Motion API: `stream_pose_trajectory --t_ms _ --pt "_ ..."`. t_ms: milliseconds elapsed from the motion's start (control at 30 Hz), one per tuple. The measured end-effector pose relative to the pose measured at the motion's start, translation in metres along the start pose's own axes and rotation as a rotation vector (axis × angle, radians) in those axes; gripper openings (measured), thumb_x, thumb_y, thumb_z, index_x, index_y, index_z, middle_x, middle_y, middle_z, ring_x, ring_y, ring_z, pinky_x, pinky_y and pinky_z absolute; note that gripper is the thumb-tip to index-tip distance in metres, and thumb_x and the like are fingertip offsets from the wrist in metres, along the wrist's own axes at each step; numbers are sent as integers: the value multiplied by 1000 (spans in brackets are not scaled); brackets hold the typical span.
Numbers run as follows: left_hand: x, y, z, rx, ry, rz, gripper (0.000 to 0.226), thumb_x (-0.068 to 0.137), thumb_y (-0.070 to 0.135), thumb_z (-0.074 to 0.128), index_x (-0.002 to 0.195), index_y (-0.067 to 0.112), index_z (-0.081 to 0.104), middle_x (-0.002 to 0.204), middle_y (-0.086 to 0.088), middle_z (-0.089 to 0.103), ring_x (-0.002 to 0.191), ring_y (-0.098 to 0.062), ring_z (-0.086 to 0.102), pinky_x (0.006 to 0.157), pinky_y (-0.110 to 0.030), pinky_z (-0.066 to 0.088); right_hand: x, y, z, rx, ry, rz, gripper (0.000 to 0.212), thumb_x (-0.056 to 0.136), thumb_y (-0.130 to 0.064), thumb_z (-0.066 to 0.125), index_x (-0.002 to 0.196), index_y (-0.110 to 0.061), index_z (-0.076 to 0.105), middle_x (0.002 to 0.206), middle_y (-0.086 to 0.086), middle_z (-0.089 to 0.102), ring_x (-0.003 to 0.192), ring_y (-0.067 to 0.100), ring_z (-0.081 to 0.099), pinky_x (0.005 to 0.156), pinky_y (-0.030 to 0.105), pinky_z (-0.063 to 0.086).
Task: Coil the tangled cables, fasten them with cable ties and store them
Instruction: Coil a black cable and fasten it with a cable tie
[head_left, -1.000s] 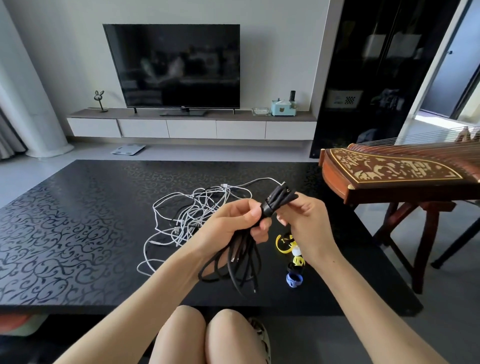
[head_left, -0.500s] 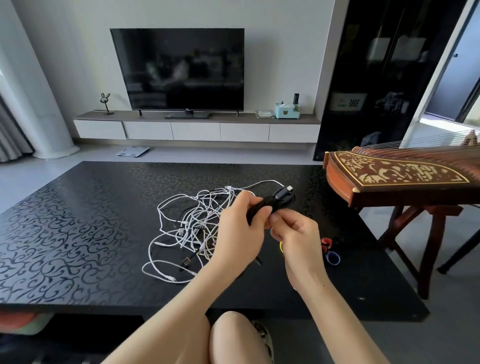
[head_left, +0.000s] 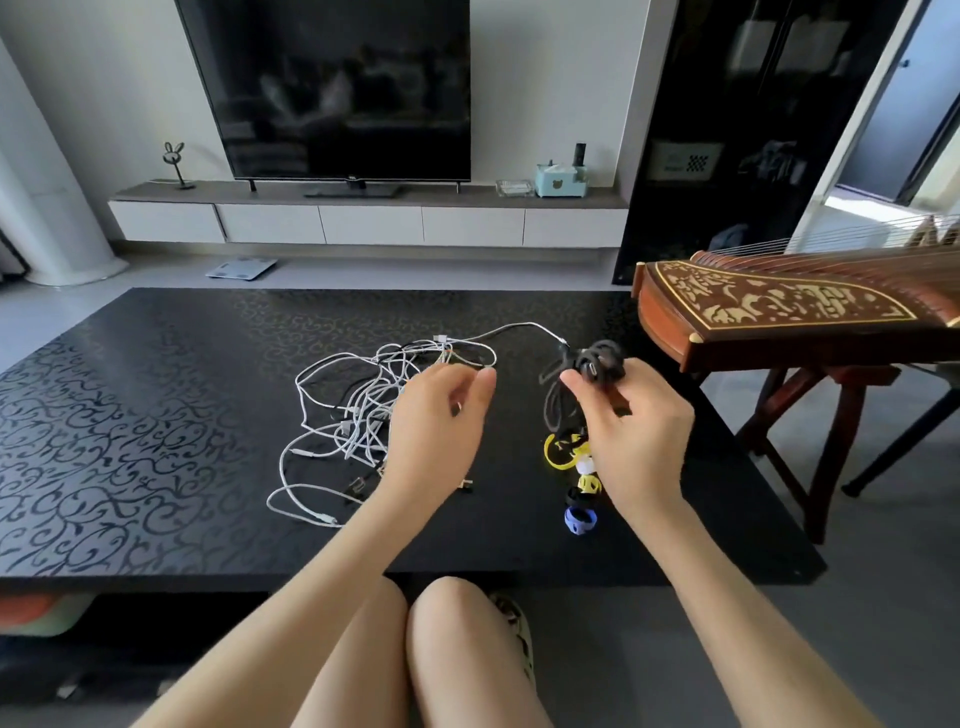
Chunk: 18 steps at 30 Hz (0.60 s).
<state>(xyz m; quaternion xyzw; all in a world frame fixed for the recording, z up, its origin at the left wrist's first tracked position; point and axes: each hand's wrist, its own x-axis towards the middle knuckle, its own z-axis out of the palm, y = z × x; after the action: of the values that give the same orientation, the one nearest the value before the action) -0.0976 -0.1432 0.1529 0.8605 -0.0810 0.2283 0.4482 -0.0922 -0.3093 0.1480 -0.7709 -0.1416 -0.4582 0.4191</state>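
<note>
Head view: your right hand (head_left: 636, 447) holds a bundled black cable (head_left: 600, 364) above the worktop (head_left: 130, 415).
Your right fingers (head_left: 574, 387) and thumb pinch the wound end of the black cable, and its loose loops hang down beside them. The cable ties (head_left: 579, 486) lie in a short row of yellow, white, black and blue just beside that hand. Your left hand (head_left: 436, 421) hovers with its fingers loosely bent, gripping nothing visible, over the white cable tangle (head_left: 353, 410) spread across the middle of the worktop. A carved wooden zither (head_left: 779, 312) stands at the right edge.
</note>
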Motion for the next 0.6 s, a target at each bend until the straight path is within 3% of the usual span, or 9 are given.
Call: stream_pose_trajectory --t_ms 67,133,167,233,333,400,500,600 --pt "-1 -3 8 -323 -270 -391 57 96 54 35 66 22 71 75 5 73 73 -6 67 72 -27 46 -14 8 -4 -66 12 -246 10 77 4 75 86 6 71 69 9 65 63 18 60 63 27 49" --pt "-1 -9 20 -656 -619 -726 77 86 72 26 79 13 75 91 -8 74 86 -19 70 80 -35 51 -36 14 -6 -44 -88 -377 22 81 7 69 101 13 67 77 15 67 70 23 63 69 31 53" --pt "-1 -13 25 -803 -732 -826 82 80 76 28 87 8 74 97 -12 73 91 -24 69 83 -37 51 -47 17 -7 -22 -155 -432 21 86 6 62 105 15 64 79 17 66 71 25 63 69 34 53" --pt "-3 -20 34 -1012 -827 -846 76 74 74 41 91 7 73 94 -9 70 88 -22 65 81 -34 50 -68 21 -9 -25 -297 -513 23 90 6 51 110 13 62 84 17 66 77 26 59 73 35 52" --pt "-11 -28 47 -1061 -767 -793 46 75 57 58 79 13 69 77 -2 62 68 -12 60 67 -23 47 -87 34 -13 -63 -480 -519 30 86 8 51 114 9 62 96 16 68 91 25 58 82 33 52" --pt "-14 -31 58 -1051 -603 -845 40 83 48 58 79 8 61 71 -4 57 64 -16 62 60 -25 51 -92 43 -15 -61 -552 -498 32 86 8 50 116 6 64 104 15 68 98 27 62 87 33 52" --pt "-7 -38 64 -1160 -241 -915 28 95 29 53 84 4 48 57 -5 53 55 -22 64 55 -32 57 -90 61 -23 -68 -466 -354 32 86 9 49 111 1 68 104 8 69 93 22 65 83 29 53" --pt "7 -51 56 -1115 -141 -893 26 96 27 53 78 9 47 54 1 46 42 -10 46 43 -22 46 -81 94 -31 -294 -352 8 24 80 9 65 98 -5 74 92 2 71 85 23 64 71 29 52"
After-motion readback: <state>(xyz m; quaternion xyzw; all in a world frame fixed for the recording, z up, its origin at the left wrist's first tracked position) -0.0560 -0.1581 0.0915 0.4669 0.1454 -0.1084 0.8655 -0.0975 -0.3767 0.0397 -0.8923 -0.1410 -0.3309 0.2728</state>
